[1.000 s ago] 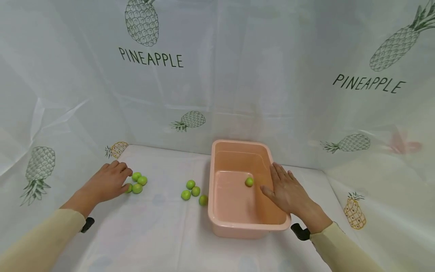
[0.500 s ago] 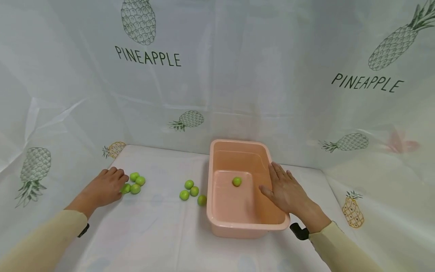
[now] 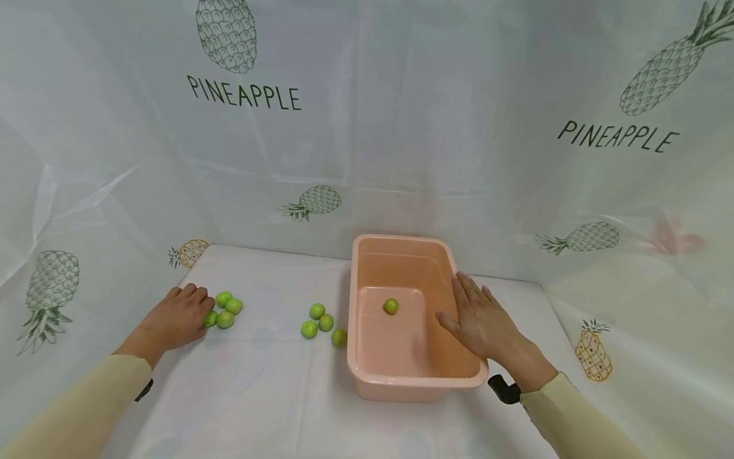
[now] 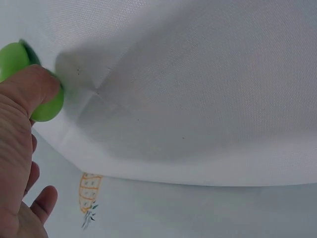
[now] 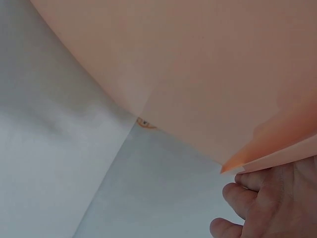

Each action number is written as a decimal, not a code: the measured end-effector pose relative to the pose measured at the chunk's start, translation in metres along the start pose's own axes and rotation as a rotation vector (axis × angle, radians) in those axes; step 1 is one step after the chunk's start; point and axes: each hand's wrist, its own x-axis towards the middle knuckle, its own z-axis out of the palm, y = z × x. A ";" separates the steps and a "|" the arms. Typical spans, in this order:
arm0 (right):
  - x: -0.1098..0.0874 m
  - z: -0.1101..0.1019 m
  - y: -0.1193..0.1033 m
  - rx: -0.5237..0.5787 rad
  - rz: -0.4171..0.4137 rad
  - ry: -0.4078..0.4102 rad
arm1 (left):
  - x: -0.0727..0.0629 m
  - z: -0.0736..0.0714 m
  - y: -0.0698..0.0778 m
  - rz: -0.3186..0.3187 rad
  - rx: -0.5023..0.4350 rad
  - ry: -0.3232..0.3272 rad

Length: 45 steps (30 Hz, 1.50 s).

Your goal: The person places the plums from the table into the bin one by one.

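At the left of the head view my left hand (image 3: 174, 322) pinches a small green lime (image 4: 48, 108), its thumb lying across the fruit in the left wrist view. Several more limes (image 3: 225, 319) lie close by its fingertips. My right hand (image 3: 484, 322) rests along the right rim of a pink plastic basin (image 3: 418, 381), fingers straight and thumb spread over the inside. In the right wrist view those fingers (image 5: 275, 191) touch the rim from outside. One lime (image 3: 390, 306) sits on the basin's floor.
Several limes (image 3: 325, 322) are grouped left of the basin, one lime (image 3: 339, 338) nearly against its wall. A white cloth (image 3: 258, 395) covers the table. Behind and at both sides hangs a pineapple-print sheet (image 3: 413, 127).
The lime in the basin has rolled left across its floor. My left hand has lowered and drawn its fingers in at the left lime group. My right hand stays on the rim.
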 end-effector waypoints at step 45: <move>0.000 0.000 0.001 -0.004 0.005 0.011 | 0.039 -0.029 0.012 -0.104 -0.036 0.634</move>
